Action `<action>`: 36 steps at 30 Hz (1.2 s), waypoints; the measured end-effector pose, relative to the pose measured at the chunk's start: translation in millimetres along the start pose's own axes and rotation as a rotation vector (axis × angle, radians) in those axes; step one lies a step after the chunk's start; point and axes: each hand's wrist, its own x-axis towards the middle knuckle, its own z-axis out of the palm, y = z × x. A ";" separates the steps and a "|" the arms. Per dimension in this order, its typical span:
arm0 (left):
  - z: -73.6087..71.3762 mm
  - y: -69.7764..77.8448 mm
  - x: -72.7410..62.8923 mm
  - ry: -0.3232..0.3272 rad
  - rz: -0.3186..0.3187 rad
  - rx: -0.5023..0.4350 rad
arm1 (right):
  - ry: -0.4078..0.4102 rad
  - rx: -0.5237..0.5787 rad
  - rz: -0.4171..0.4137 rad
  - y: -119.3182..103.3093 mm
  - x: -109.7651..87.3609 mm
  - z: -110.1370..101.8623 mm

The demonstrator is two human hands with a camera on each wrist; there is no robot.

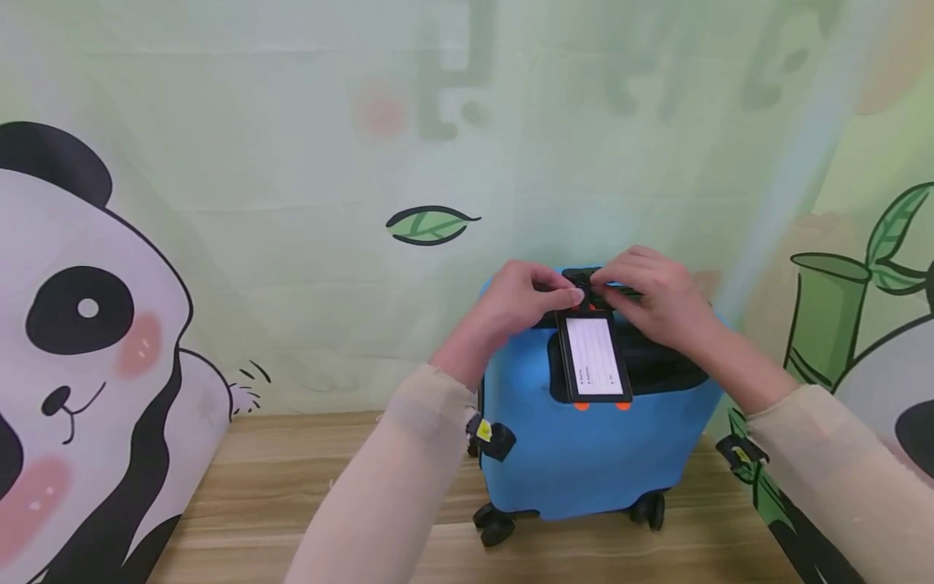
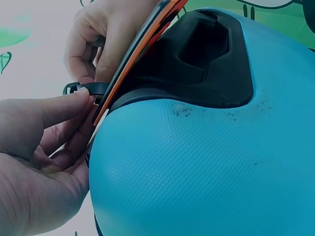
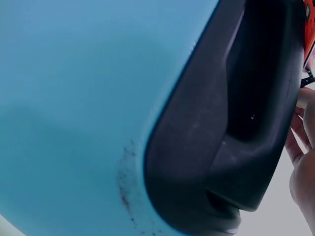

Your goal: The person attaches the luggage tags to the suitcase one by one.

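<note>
A blue suitcase (image 1: 584, 462) stands upright, with a black handle panel (image 2: 221, 88) on its top. Against its upper front hangs a luggage tag (image 1: 594, 357) with a white lined card, a black frame and orange edges. My left hand (image 1: 520, 294) pinches the tag's black strap (image 2: 96, 89) between thumb and fingers, close to its small buckle. From the other side my right hand (image 1: 657, 294) holds the strap with its fingertips, partly hidden behind the tag in the left wrist view. Only part of the right hand (image 3: 306, 142) shows at the right wrist view's edge.
The suitcase rests on black wheels (image 1: 496, 526) on a wood-patterned floor (image 1: 306, 478). Behind it hangs a pale green backdrop (image 1: 255, 162) with printed pandas, a leaf and bamboo. Dark scuffs mark the blue shell beside the handle panel.
</note>
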 end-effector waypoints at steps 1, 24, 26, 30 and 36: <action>-0.4 -0.2 0.5 -0.001 -0.004 0.005 | -0.005 -0.006 -0.014 0.0 1.0 -0.7; -2.5 -2.3 3.2 -0.011 -0.028 0.014 | -0.024 0.057 0.066 -3.0 6.3 0.9; -3.1 -2.6 3.3 -0.012 -0.029 0.018 | -0.030 0.056 0.075 -3.1 6.2 1.5; -4.3 -3.3 3.9 -0.019 -0.032 0.016 | -0.054 0.076 0.112 -3.0 5.5 1.8; -6.2 -3.6 3.6 -0.034 -0.037 0.011 | -0.114 0.112 0.166 0.0 4.6 1.6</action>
